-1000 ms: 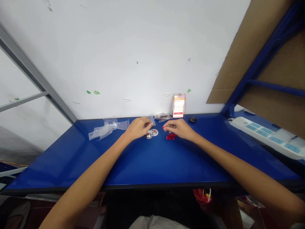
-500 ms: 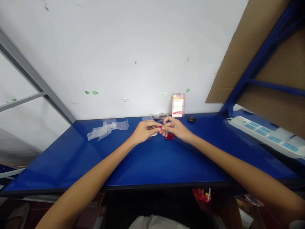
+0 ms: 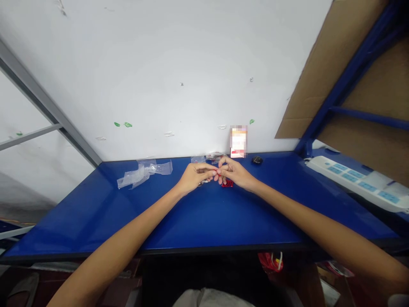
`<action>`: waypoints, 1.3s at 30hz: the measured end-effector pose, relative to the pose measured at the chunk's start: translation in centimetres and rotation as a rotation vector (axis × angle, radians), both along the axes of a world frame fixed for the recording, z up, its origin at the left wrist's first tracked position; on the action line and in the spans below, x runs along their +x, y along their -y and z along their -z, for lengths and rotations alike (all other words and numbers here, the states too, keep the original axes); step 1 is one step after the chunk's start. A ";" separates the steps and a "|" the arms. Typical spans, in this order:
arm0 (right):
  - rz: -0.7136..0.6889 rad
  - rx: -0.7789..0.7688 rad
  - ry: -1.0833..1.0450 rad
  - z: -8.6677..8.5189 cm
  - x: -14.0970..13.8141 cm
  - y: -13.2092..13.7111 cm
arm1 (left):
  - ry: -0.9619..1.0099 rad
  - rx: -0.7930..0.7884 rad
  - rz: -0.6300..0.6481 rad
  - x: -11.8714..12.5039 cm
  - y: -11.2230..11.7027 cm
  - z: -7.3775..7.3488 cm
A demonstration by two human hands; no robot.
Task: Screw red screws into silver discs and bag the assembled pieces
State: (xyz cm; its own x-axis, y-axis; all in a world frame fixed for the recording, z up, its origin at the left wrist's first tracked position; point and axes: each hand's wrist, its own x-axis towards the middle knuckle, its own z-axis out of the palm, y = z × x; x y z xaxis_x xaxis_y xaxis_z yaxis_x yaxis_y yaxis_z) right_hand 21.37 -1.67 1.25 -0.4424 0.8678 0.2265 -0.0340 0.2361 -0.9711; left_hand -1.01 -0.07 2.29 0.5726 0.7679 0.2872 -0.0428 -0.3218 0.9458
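Note:
My left hand (image 3: pixel 193 177) and my right hand (image 3: pixel 235 172) meet fingertip to fingertip above the far middle of the blue table (image 3: pixel 204 217). Both are pinched shut on something small between them; it is too small to name, though a bit of red shows at the fingertips. A small heap of red pieces (image 3: pixel 227 184) lies on the table just under my right hand. A shiny round metal piece (image 3: pixel 201 183) peeks out below my left hand.
Crumpled clear plastic bags (image 3: pixel 140 172) lie at the back left, more clear bags (image 3: pixel 209 158) by the wall. A small card (image 3: pixel 238 143) leans on the white wall, a black knob (image 3: pixel 257 160) beside it. A white power strip (image 3: pixel 358 181) and cardboard-backed blue shelving (image 3: pixel 351 76) stand at right.
A second ago my hands were apart, the left over two metal discs, the right over the red pieces. Both have since lifted and come together, fingertips touching.

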 end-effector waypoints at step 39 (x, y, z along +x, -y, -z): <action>0.530 0.367 0.907 1.4 7.2 -4.7 | -0.209 0.110 -0.153 -0.5 -0.8 0.9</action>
State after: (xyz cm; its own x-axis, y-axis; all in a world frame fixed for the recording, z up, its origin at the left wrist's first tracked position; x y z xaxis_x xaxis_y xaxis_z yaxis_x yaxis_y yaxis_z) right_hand 28.56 3.01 -0.16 -0.1669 0.9427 0.2890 0.8435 0.2883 -0.4532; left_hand -1.54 0.73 1.40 0.5080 0.8208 0.2611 0.2066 -0.4104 0.8882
